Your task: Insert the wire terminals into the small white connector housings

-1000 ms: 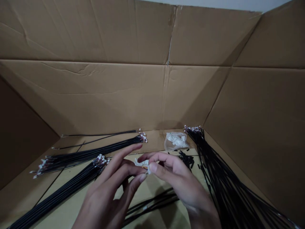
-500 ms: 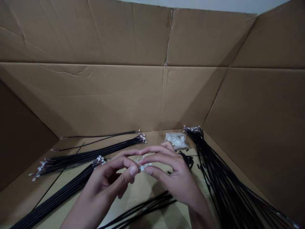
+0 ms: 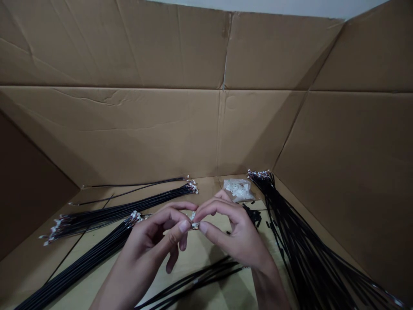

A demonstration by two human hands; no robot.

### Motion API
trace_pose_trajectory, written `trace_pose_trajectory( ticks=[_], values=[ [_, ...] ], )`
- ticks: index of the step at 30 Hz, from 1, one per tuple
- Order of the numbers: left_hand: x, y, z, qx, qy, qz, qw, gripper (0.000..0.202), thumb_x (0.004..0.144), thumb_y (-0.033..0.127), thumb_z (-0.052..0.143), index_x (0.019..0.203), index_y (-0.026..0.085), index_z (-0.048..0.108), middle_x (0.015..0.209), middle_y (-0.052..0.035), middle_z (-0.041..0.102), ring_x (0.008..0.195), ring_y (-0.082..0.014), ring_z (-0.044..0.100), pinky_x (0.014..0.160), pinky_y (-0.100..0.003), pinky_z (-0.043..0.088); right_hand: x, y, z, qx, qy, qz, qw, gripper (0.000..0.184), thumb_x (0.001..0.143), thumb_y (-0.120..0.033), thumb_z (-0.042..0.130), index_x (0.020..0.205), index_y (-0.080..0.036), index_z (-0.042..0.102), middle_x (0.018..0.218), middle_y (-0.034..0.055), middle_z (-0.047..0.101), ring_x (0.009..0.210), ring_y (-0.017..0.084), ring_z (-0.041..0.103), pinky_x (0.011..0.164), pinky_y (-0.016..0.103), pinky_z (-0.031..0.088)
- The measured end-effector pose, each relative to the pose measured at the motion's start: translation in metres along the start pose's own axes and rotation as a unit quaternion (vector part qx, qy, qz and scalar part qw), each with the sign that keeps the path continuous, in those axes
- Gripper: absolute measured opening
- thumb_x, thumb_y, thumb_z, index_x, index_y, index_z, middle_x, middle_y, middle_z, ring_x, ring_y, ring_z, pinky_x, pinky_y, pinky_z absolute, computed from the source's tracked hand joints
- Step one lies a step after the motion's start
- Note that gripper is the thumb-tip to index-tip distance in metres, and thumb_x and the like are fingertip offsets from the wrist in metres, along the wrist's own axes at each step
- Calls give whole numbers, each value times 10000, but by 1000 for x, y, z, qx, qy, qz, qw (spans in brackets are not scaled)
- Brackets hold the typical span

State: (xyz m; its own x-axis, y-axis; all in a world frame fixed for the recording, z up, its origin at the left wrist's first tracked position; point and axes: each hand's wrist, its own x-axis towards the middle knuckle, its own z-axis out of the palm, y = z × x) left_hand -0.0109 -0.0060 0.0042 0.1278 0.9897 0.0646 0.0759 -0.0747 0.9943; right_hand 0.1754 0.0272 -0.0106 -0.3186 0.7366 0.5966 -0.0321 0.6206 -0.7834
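Well left of the clear plastic bag (image 3: 238, 189) of white connectors, the dark inner wall of a cardboard box (image 3: 29, 185) rises at the edge of view. Also left of the bag, a bundle of black wires (image 3: 80, 269) runs diagonally from the lower corner, ending in white connectors below a second bundle of black wires (image 3: 122, 210). That second bundle lies closer to the bag, and two loose black wires (image 3: 135, 186) lie beyond it, just left of the bag.

Below and left of the bag, the left hand (image 3: 145, 245) reaches in, its thumb and index fingers (image 3: 174, 234) closed narrowly on a tiny white plastic connector (image 3: 194, 221), while its other fingers curl beneath. The connector sits between both hands, below and slightly left of the bag. The right hand (image 3: 235, 237), directly below the bag, closes from the other side, its fingers (image 3: 209, 230) pinching the same connector, with the remaining fingers bent behind. A few black wires (image 3: 193, 282) lie under the hands, well below the bag.

Just below and right of the bag is a small heap of short black pieces (image 3: 254, 216). Further right, a large fanned bundle of black wires (image 3: 309, 249) spreads toward the lower corner beside the box's right wall (image 3: 351, 129).
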Motion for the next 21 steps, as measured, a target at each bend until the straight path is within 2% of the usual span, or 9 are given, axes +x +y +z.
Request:
trace_pose_trajectory(
  ticks=[4,9,13,17,21],
  values=[
    [0,-2,0,-3,-1,5,1000,442,842,555,724,628,171,679,1049,-107,693,517,-67,536,355,-148,423,-1,-1,0,4,3,-2,1000,50,869,-172,787,903,-199,764,877,31,775,874,202,619,838,357,447],
    [1,0,3,-4,9,3,1000,449,834,550,733,622,157,688,1120,-131,694,564,-90,592,359,-148,451,-5,-5,4,-48,20,28,998,82,862,-157,804,893,-210,751,851,9,745,871,194,616,806,324,473],
    [0,2,6,-9,30,16,999,398,826,532,750,677,165,711,1106,-106,705,509,-52,548,363,-135,450,-8,-12,10,-78,39,58,995,225,781,-219,885,969,-236,763,894,-9,721,860,184,638,786,304,503],
    [-1,3,8,-12,55,24,998,387,837,517,747,677,166,709,1060,-91,717,503,-51,559,370,-126,446,-8,-13,22,-80,91,33,992,103,888,-162,781,925,-249,743,843,-36,716,828,152,637,786,274,506],
    [1,4,7,-19,75,40,996,411,833,510,755,630,160,683,1078,-81,714,500,-40,542,368,-123,435,-6,-10,36,-66,135,12,989,171,874,-80,723,941,-238,725,853,-33,713,803,142,624,766,267,503]
  ],
)
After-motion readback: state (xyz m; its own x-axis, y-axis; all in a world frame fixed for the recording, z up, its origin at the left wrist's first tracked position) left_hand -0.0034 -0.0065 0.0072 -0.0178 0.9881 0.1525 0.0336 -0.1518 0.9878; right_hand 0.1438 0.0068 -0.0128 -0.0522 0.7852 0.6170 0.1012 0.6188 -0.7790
